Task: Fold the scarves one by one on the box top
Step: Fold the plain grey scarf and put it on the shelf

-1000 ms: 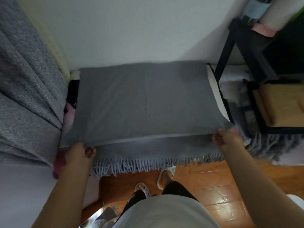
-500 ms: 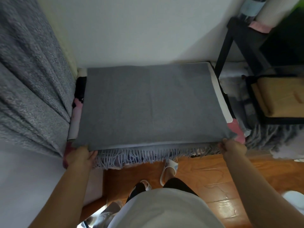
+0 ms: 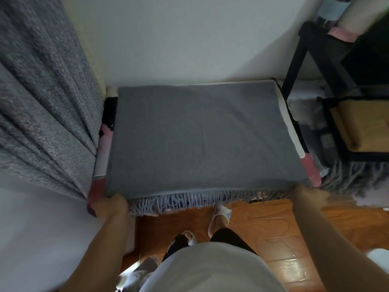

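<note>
Box top [image 3: 293, 131], smooth grey fringed scarf [image 3: 202, 140]

A plain white wall [image 3: 189, 39] fills the far side, with a speckled grey curtain [image 3: 42, 102] hanging at the left. Glossy orange-brown wooden floorboards [image 3: 273, 232] lie near, and a black metal shelf frame [image 3: 299, 57] stands at the right.
</note>
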